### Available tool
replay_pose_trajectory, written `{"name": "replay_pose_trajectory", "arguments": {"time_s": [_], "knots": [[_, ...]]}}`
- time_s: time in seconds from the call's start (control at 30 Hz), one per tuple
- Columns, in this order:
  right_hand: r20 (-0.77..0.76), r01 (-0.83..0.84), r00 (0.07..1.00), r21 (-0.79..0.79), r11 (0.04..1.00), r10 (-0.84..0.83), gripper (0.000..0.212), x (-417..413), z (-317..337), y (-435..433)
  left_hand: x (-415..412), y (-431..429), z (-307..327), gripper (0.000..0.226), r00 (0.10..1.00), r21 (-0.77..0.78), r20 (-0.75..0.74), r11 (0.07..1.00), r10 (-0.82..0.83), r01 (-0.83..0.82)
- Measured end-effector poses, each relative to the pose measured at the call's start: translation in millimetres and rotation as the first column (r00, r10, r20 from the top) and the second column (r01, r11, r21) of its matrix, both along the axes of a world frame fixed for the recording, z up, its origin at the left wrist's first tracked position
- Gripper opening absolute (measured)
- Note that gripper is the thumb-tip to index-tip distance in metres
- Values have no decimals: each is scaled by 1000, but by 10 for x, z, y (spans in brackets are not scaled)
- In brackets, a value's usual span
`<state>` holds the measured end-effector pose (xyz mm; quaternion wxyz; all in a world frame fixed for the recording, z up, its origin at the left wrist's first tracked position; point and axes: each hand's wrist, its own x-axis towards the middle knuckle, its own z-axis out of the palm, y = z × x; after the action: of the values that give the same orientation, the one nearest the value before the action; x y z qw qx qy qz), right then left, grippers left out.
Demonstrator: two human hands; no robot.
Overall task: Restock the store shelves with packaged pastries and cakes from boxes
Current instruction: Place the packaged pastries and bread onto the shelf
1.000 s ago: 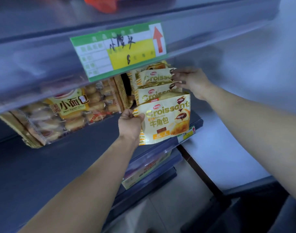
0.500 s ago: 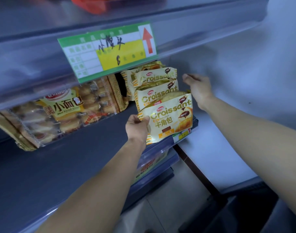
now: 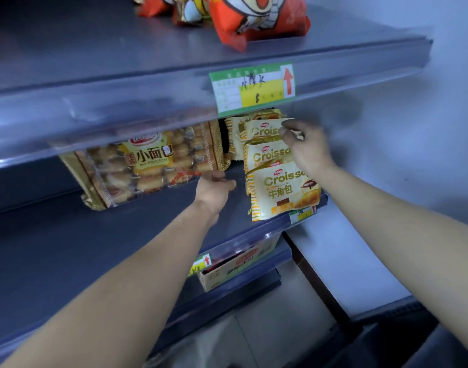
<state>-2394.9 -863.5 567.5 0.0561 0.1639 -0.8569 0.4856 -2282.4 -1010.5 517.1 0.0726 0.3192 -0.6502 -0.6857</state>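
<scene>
Two arms reach in: our left hand [image 3: 217, 188] hangs loosely curled, empty, left of the front croissant pack [image 3: 280, 192] on the middle shelf [image 3: 94, 235]. Our right hand [image 3: 305, 148], blurred, covers the right sides of the rear croissant packs [image 3: 262, 130]; grip we cannot tell. Edge of the upper shelf [image 3: 121, 110] cuts off the bread bag [image 3: 147, 166].

Shelf [image 3: 68, 251] with croissant packs [image 3: 280, 192], bread bag [image 3: 147, 166]

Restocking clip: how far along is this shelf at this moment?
Done: at least three croissant packs stand in a row at the right end of the shelf. In hand: right hand at the rear pack, grip blurred; left hand holds nothing. Left: wide bare stretches to fill.
</scene>
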Motion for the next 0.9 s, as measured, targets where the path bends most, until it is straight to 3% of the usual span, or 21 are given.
{"name": "replay_pose_trajectory", "arguments": {"time_s": [0.2,0.3,0.5,0.7,0.9], "knots": [[-58,-290,952,144,946,301,27,1042,57,-826,968,-664,127,14,990,-58,-63,990,126,-129],[63,-469,883,134,873,465,26,1708,-71,-1273,1694,-1092,88,17,973,-70,-34,971,228,-230],[290,-758,647,150,634,705,24,3016,-575,-2017,3384,-1683,-146,26,913,16,133,920,386,-392],[500,-882,465,189,433,730,23,4033,-1198,-2418,4735,-1854,-729,22,780,8,426,860,459,-510],[645,-906,422,267,329,638,29,4677,-1814,-2688,5491,-1718,-1312,9,655,-72,620,862,433,-502]]}}
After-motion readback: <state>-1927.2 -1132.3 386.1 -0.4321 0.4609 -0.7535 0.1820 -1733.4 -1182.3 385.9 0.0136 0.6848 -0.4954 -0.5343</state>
